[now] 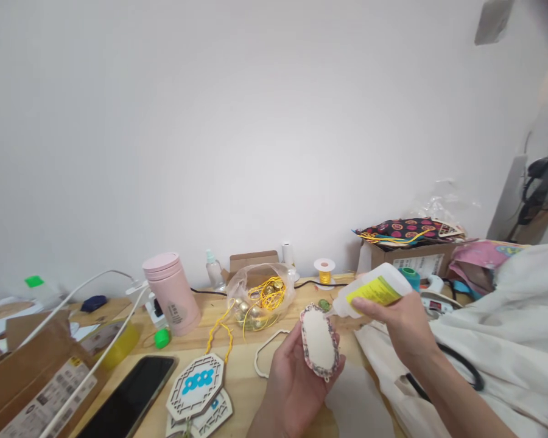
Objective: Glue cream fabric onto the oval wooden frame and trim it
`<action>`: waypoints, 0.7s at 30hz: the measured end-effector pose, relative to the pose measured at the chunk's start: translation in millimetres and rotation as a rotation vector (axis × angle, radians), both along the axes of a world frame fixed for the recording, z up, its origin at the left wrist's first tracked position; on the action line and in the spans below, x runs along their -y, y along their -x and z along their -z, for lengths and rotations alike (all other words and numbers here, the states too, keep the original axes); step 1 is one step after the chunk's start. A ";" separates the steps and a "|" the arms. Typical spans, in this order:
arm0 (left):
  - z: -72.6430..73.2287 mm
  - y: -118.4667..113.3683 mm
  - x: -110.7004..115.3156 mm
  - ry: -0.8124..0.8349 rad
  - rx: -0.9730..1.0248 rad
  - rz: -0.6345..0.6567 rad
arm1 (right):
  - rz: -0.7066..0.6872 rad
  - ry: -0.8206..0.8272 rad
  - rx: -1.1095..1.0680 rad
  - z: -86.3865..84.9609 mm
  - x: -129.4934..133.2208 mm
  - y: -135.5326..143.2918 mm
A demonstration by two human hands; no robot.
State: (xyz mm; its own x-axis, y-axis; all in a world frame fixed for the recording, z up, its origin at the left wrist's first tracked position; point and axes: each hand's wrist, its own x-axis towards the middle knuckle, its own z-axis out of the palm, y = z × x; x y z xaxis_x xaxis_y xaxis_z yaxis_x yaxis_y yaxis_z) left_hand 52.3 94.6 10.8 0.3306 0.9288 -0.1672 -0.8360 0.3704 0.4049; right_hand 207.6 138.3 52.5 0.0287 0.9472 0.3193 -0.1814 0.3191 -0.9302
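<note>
An oval piece (319, 342) with a cream face and a patterned floral rim rests in my left hand (296, 378), whose fingers curl round its lower edges. My right hand (406, 322) grips a white squeeze bottle (379, 291) with a yellow label. The bottle is tilted, and its nozzle points down left at the upper right rim of the oval piece. Whether the tip touches the rim is too small to tell. Left of my left hand lies a thin pale frame (261, 360) on the wooden table (237, 389).
Octagonal ornaments (196, 384) and a black phone (128, 398) lie at the left front, beside a cardboard box (41, 389). Behind stand a pink tumbler (172, 295) and a plastic bag (260, 298) of bells and yellow cord. White cloth (497, 328) covers the right side.
</note>
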 end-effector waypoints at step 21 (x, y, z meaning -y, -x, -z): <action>8.4 -8.6 3.6 0.056 -0.001 0.094 | 0.077 -0.096 0.017 -0.6 10.8 8.4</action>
